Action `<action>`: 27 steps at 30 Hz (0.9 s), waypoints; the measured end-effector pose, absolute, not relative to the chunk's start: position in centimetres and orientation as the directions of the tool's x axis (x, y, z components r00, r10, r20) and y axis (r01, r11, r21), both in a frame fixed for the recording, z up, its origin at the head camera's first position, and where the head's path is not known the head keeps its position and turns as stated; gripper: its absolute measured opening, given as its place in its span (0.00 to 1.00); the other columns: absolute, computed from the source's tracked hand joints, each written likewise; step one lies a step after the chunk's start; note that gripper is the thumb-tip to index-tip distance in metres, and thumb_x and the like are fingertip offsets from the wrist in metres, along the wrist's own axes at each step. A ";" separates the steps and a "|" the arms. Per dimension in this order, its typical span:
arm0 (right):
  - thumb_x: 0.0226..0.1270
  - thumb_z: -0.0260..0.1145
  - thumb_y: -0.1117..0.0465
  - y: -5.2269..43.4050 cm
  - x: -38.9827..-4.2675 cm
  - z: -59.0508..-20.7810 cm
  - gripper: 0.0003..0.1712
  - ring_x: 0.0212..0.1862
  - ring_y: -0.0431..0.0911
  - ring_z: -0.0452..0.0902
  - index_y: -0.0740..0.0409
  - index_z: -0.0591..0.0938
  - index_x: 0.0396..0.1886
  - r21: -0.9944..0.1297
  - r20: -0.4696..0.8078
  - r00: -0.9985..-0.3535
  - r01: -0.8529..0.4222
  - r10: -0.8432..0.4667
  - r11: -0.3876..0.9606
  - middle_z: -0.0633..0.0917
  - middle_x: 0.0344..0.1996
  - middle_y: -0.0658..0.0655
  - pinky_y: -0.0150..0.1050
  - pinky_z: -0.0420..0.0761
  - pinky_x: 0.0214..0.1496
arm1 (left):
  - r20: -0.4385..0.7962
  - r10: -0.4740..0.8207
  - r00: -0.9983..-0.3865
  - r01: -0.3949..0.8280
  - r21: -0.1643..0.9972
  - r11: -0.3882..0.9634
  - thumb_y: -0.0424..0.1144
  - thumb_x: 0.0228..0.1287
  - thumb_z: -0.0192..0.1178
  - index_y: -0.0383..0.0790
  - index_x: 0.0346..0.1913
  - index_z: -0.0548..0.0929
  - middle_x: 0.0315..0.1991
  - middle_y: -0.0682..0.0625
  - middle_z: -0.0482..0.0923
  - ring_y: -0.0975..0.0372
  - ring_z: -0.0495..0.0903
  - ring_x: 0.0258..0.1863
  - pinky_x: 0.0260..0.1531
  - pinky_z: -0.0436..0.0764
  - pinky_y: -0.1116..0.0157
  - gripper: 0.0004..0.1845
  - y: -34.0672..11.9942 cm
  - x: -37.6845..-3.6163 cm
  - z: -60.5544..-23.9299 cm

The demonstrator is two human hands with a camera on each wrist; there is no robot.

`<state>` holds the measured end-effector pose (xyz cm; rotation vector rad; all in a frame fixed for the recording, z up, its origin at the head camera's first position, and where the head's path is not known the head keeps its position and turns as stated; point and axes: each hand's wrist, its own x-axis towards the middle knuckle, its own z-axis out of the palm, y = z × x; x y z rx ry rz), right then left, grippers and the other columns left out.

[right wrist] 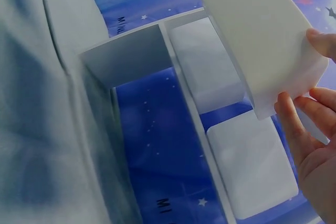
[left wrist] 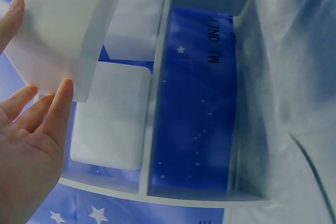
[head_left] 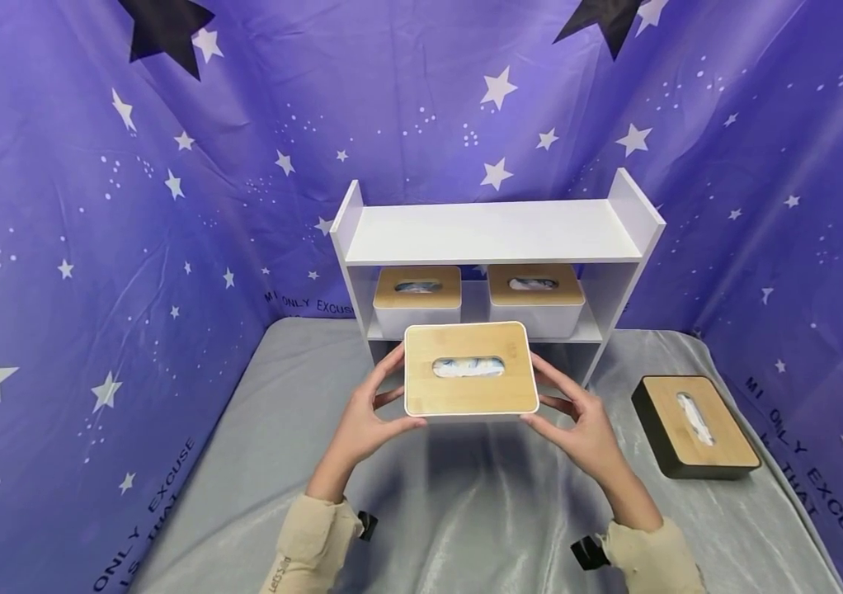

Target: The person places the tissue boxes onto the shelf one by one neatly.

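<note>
Two hands hold one white tissue box [head_left: 470, 369] w/ a wooden lid, up off the surface [head_left: 466, 511], just in front of the white shelf unit [head_left: 492, 231]. Left hand [head_left: 364, 421] grips the box's left end, thumb at the near edge, fingers round the side; left wrist view shows fingertips [left wrist: 59, 109] on the box's white wall [left wrist: 63, 30]. Right hand [head_left: 585, 429] clamps the right end the same way; right wrist view shows fingers [right wrist: 294, 124] at the box's corner [right wrist: 262, 40]. Box sits level, slot facing up w/ tissue showing. Middle shelf carries 2 more white boxes, left one [head_left: 417, 299] & right one [head_left: 535, 297], side by side. Black box [head_left: 692, 426] w/ wooden lid lies on the grey cloth, well apart, to the right. Purple star backdrop [head_left: 95, 206] all round.
</note>
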<state>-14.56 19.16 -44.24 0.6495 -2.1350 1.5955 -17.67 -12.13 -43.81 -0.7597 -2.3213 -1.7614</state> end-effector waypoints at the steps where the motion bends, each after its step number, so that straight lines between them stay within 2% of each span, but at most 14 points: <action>1: 0.47 0.74 0.82 19.2 -14.6 -44.1 0.47 0.63 0.30 0.75 0.63 0.71 0.71 -0.773 0.572 -0.810 -0.586 -0.134 0.242 0.76 0.68 0.64 0.23 0.82 0.54 | 0.396 0.311 -0.864 0.465 0.864 0.192 0.30 0.46 0.79 0.54 0.77 0.60 0.77 0.53 0.60 0.54 0.64 0.74 0.61 0.82 0.58 0.56 -12.1 -17.7 -43.6; 9: 0.47 0.73 0.84 19.3 -15.1 -42.5 0.48 0.64 0.32 0.75 0.65 0.70 0.71 -0.739 0.618 -0.772 -0.635 -0.150 0.226 0.76 0.69 0.56 0.24 0.82 0.56 | 0.453 0.306 -0.838 0.517 0.838 0.176 0.29 0.46 0.78 0.53 0.77 0.61 0.78 0.54 0.58 0.56 0.62 0.76 0.61 0.81 0.61 0.55 -12.1 -17.9 -42.0; 16: 0.47 0.72 0.85 19.1 -15.6 -41.0 0.48 0.66 0.33 0.74 0.65 0.70 0.71 -0.717 0.642 -0.750 -0.660 -0.158 0.224 0.75 0.69 0.52 0.24 0.81 0.57 | 0.505 0.287 -0.814 0.560 0.812 0.162 0.28 0.46 0.78 0.50 0.76 0.63 0.78 0.53 0.58 0.57 0.61 0.76 0.60 0.81 0.64 0.53 -12.2 -18.3 -40.7; 21: 0.46 0.71 0.86 18.8 -15.9 -39.9 0.47 0.65 0.34 0.74 0.67 0.70 0.70 -0.700 0.666 -0.732 -0.680 -0.147 0.216 0.76 0.69 0.51 0.23 0.81 0.57 | 0.532 0.276 -0.800 0.583 0.799 0.148 0.27 0.46 0.77 0.49 0.76 0.64 0.78 0.48 0.59 0.58 0.61 0.76 0.60 0.81 0.65 0.52 -12.2 -18.7 -39.8; 23: 0.46 0.71 0.86 18.7 -16.0 -39.6 0.47 0.65 0.33 0.75 0.67 0.70 0.70 -0.698 0.669 -0.730 -0.682 -0.142 0.217 0.76 0.69 0.50 0.23 0.81 0.57 | 0.539 0.275 -0.796 0.589 0.796 0.143 0.27 0.47 0.77 0.48 0.76 0.63 0.78 0.46 0.58 0.57 0.61 0.76 0.60 0.81 0.65 0.52 -12.2 -18.8 -39.4; 27: 0.48 0.71 0.85 18.6 -16.3 -38.9 0.47 0.64 0.33 0.75 0.64 0.71 0.71 -0.702 0.661 -0.738 -0.672 -0.138 0.233 0.77 0.68 0.47 0.22 0.80 0.57 | 0.547 0.270 -0.792 0.594 0.792 0.141 0.26 0.47 0.77 0.47 0.76 0.64 0.78 0.48 0.59 0.57 0.61 0.76 0.61 0.80 0.65 0.52 -12.3 -18.9 -38.7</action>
